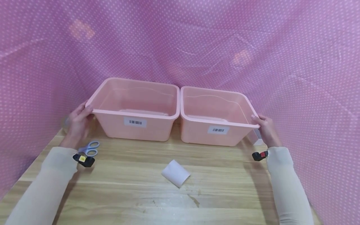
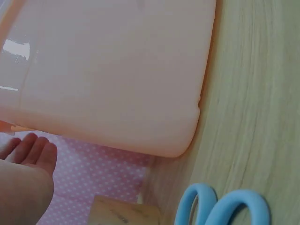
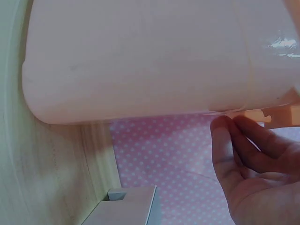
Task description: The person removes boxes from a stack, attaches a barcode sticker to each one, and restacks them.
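Two pink plastic bins stand side by side at the back of the table, their rims nearly meeting. My left hand [image 1: 76,122] grips the outer rim corner of the left bin [image 1: 135,132], thumb on top. On the far right, my right hand [image 1: 267,130] holds the outer rim corner of the right bin [image 1: 208,138], its thumb over the edge. Each bin bears a white barcode label on its front wall. The fingers [image 2: 40,152] reach under the rim in the left wrist view. Fingertips [image 3: 220,124] touch beneath the rim in the right wrist view.
Blue-handled scissors [image 1: 86,149] lie near my left wrist. A pale, curled piece of paper [image 1: 176,173] rests mid-table. Beside the right bin is a white box [image 3: 126,208]. A brown object [image 2: 123,213] sits behind the scissors. Pink dotted cloth [image 1: 180,40] surrounds the wooden table [image 1: 126,190].
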`<state>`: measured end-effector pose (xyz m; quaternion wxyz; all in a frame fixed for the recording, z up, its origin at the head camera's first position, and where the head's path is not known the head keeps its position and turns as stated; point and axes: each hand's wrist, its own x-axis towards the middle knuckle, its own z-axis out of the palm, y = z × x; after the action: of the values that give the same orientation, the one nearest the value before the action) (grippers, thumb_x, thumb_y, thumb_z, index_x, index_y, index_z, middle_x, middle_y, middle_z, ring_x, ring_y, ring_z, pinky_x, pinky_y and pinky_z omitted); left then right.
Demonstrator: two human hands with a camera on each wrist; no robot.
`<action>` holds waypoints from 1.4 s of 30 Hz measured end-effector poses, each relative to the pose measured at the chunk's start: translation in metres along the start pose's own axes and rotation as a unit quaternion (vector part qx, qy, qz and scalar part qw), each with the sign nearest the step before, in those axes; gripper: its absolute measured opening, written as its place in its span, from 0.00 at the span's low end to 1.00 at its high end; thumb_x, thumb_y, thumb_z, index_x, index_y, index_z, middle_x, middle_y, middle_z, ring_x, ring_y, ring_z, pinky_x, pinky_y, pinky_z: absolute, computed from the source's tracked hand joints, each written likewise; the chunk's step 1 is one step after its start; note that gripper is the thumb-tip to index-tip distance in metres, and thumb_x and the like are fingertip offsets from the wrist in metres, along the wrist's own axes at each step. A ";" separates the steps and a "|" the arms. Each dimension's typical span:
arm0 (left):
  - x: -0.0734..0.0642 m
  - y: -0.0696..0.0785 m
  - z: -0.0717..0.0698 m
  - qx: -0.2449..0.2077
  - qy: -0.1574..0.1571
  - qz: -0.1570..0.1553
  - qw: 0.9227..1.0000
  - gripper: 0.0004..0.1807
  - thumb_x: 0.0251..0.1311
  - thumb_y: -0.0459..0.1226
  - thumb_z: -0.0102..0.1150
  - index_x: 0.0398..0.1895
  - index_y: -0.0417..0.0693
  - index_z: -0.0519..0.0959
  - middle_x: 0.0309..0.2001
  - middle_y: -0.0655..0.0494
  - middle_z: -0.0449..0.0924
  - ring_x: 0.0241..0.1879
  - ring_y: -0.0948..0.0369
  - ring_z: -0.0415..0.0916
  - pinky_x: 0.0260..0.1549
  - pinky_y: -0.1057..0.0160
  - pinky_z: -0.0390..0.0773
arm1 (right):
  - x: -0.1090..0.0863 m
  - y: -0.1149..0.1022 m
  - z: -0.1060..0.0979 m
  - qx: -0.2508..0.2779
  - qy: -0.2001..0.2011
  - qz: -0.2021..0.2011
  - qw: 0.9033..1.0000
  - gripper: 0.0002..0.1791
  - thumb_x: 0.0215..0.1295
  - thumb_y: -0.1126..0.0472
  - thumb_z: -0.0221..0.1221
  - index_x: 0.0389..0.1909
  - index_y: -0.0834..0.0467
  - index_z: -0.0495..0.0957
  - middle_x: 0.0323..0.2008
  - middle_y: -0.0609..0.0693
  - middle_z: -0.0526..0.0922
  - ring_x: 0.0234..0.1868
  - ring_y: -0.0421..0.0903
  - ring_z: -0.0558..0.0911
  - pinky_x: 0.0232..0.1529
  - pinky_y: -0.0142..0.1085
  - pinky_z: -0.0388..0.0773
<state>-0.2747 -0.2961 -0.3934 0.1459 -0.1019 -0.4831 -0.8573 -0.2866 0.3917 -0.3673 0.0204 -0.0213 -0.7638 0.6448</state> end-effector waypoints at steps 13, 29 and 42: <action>0.004 -0.006 -0.008 0.023 -0.025 0.001 0.999 0.25 0.73 0.31 0.52 0.70 0.32 0.68 0.61 0.51 0.81 0.58 0.62 0.78 0.60 0.71 0.76 | 0.015 -0.015 0.001 -0.077 0.035 0.029 0.996 0.08 0.69 0.57 0.62 0.43 0.56 0.83 0.28 0.32 0.85 0.34 0.30 0.80 0.36 0.21 0.80; 0.010 -0.013 -0.008 -0.055 0.011 0.000 0.998 0.18 0.69 0.28 0.57 0.60 0.34 0.78 0.50 0.49 0.85 0.45 0.61 0.81 0.49 0.69 0.80 | 0.024 -0.020 0.003 -0.188 0.105 0.046 0.975 0.16 0.61 0.58 0.64 0.48 0.61 0.86 0.26 0.28 0.82 0.41 0.33 0.78 0.44 0.23 0.77; 0.014 -0.016 -0.005 -0.061 0.013 0.001 0.998 0.16 0.68 0.27 0.57 0.57 0.33 0.80 0.48 0.50 0.85 0.45 0.62 0.81 0.49 0.70 0.81 | 0.017 -0.026 0.003 -0.096 0.162 0.074 0.979 0.07 0.57 0.63 0.66 0.28 0.46 0.89 0.29 0.29 0.83 0.36 0.37 0.71 0.30 0.24 0.75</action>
<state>-0.2940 -0.2946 -0.4042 0.1461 -0.1001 -0.4278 -0.8864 -0.3035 0.3850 -0.3424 0.0940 -0.1844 -0.8049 0.5562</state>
